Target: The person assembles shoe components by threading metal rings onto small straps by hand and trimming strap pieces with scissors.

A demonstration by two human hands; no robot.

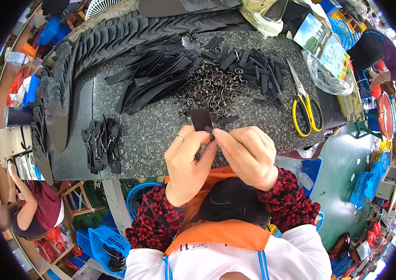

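My left hand (186, 156) is closed on a dark leather strap (201, 119), whose broad end sticks up past the fingers. The fingertips of my right hand (249, 151) pinch at the strap's lower end, where a small dark piece shows; its exact form is mostly covered by the fingers. Just beyond both hands lies a heap of metal swivel clasps (214, 88). Short black strips (263, 70) are scattered to its right, and a pile of longer dark straps (160, 74) spreads to its left. Straps with clasps fitted (102, 144) lie in a bunch at the table's near left.
Yellow-handled scissors (305, 105) rest at the right of the speckled stone table (146, 135). Long rows of overlapping dark pieces (123, 35) line the far and left edges. A plastic-wrapped package (328, 60) sits at the back right. Co-workers sit left (43, 203) and right (387, 58).
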